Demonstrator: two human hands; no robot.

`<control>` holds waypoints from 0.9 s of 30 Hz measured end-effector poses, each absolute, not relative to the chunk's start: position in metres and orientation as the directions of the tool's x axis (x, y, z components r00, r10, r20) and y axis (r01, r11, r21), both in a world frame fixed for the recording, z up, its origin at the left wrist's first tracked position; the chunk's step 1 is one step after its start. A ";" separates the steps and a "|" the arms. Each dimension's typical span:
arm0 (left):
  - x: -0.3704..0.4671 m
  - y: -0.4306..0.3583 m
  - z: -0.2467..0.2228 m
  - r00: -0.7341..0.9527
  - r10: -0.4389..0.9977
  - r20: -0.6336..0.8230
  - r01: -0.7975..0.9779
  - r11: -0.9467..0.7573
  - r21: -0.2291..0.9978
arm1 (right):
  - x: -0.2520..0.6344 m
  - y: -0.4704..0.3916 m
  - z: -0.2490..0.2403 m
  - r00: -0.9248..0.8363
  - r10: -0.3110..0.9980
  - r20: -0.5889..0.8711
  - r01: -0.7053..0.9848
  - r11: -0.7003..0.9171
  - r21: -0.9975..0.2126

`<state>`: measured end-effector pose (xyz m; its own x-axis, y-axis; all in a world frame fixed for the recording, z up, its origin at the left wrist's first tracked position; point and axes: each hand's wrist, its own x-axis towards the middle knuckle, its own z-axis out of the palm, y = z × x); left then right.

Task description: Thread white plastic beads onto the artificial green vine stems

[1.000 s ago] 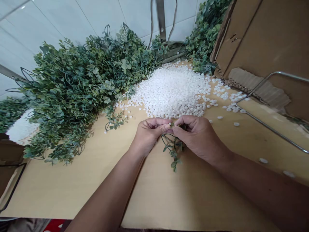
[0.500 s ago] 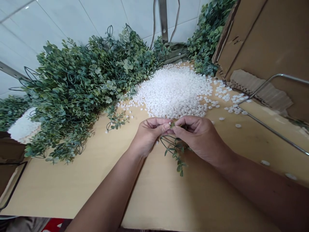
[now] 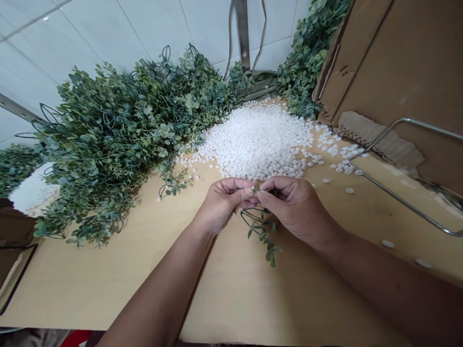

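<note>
Just in front of a heap of small white plastic pieces (image 3: pixel 253 140), my two hands meet fingertip to fingertip. My right hand (image 3: pixel 292 205) is closed in a pinch on a green artificial leaf sprig (image 3: pixel 267 241), whose leafy end and looped stem hang below the fingers. My left hand (image 3: pixel 224 202) is also closed, thumb against forefinger, with a tiny white piece (image 3: pixel 253 188) showing at its fingertips by the sprig's end. Whether the piece sits on the stem is too small to tell.
A large pile of artificial greenery (image 3: pixel 119 130) lies at the left, against the tiled wall (image 3: pixel 144 24). At the right stand a cardboard box (image 3: pixel 398 62) and a bent metal wire frame (image 3: pixel 401 195). Loose white pieces (image 3: pixel 342 159) are scattered near the frame.
Both hands keep their pinch in nearly the same place, with only slight finger movement. The whole view has shifted a little.
</note>
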<state>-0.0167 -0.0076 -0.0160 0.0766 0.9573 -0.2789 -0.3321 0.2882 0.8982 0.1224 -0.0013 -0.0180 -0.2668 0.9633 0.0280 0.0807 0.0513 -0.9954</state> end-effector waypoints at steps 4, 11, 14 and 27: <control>-0.018 -0.008 -0.015 0.094 0.957 -0.274 -0.378 0.289 0.880 | 0.123 -0.001 -0.018 -0.304 0.951 0.064 0.053 0.084 -0.995; -0.021 -0.008 -0.012 0.124 0.959 -0.255 -0.381 0.283 0.880 | 0.126 0.003 -0.018 -0.341 0.936 0.088 0.032 0.105 -0.994; -0.019 -0.007 -0.012 0.101 0.969 -0.226 -0.360 0.247 0.900 | 0.126 0.004 -0.019 -0.319 0.946 0.062 0.084 0.094 -0.992; -0.011 -0.010 -0.015 -0.014 0.969 -0.247 -0.401 0.221 0.889 | 0.123 0.000 -0.013 -0.255 0.960 0.114 0.179 0.163 -0.970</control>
<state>-0.0111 -0.0097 -0.0145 -0.0142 0.9688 -0.2474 -0.4009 0.2211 0.8891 0.1234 -0.0001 -0.0131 -0.2548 0.9602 0.1142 0.1785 0.1628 -0.9704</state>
